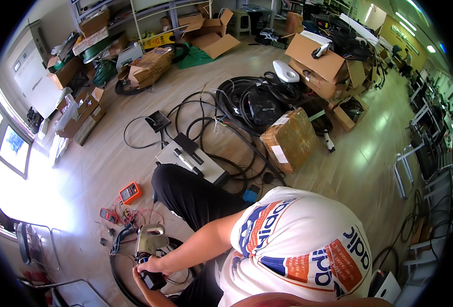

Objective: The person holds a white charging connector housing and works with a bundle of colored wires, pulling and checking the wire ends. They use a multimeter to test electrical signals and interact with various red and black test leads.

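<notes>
Low in the view, my right hand [154, 264] is closed on a black plastic part [155, 281] with wires around it. My left hand [137, 275] comes from the lower edge and grips the same part from below; some of its fingers are hidden. Just beyond my hands stands a pale grey housing [145, 243] with a looped handle, touching or very close to the black part. Black cable ends [128, 231] lie to its left. Beyond them are red test leads [126, 214], a small red meter [109, 215] and an orange multimeter [131, 193] on the floor.
Past my bent knee [180, 187] sits a grey metal box [206, 166]. Thick black cables [236, 102] coil near a worn carton [290, 140]. Open cardboard boxes [316, 56] line the back. Metal-framed chairs stand at left [24, 245] and right [403, 169].
</notes>
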The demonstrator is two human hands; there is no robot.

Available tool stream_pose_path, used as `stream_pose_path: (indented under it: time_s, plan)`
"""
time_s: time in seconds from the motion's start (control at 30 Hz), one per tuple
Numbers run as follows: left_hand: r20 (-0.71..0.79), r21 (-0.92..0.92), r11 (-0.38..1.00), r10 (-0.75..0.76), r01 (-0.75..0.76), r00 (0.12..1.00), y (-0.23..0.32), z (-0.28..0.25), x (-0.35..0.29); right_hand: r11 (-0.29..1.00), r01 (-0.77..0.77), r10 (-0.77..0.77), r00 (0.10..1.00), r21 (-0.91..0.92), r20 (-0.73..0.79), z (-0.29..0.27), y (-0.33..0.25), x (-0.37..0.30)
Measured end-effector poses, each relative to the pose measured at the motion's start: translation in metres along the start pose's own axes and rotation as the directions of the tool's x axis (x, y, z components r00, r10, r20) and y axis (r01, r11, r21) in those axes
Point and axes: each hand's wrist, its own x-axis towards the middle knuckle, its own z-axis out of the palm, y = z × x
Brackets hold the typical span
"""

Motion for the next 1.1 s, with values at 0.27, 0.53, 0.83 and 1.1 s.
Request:
stream_pose_path:
  time_s: [0.27,0.53,0.83,1.1]
  plan:
    - [-0.046,0.018,0.999,-0.045,0.046,0.998,-0.005,0.014,0.006,0.997,0.035,-0.034,0.999,0.070,-0.003,-0.005,-0.001,-0.004]
    - [-0.101,0.012,0.998,-0.057,0.059,0.993,-0.011,-0.013,0.005,0.973,0.163,-0.164,0.986,0.162,-0.004,-0.005,0.021,0.022]
    - [-0.074,0.129,0.970,0.217,-0.206,0.973,-0.006,-0.033,0.021,0.979,-0.080,0.063,0.994,0.186,0.094,-0.005,-0.013,-0.017]
    - [-0.111,0.714,0.664,0.418,-0.220,0.902,-0.042,-0.038,0.024,0.974,-0.188,0.208,0.961,-0.123,0.183,-0.027,-0.059,-0.078]
